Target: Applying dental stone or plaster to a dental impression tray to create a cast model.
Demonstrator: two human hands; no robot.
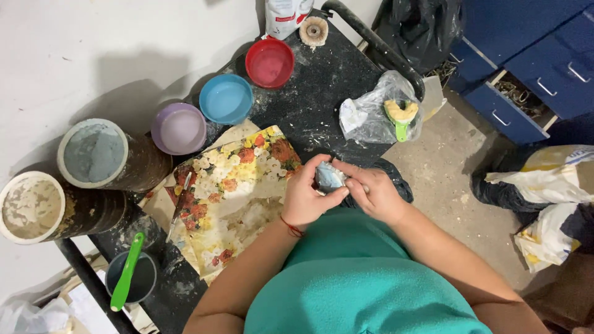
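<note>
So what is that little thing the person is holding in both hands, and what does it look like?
The small object is pale blue-grey with a whitish sheen, possibly wrapped in thin plastic; what it is cannot be told. Only its top shows, as fingers cover the rest. The left hand cups it from one side and the right hand pinches it from the other. It is held just above the edge of the dusty black table, beside the flowered cloth.

One camera is sitting on the person's head, looking straight down, close above the black table (322, 93).
</note>
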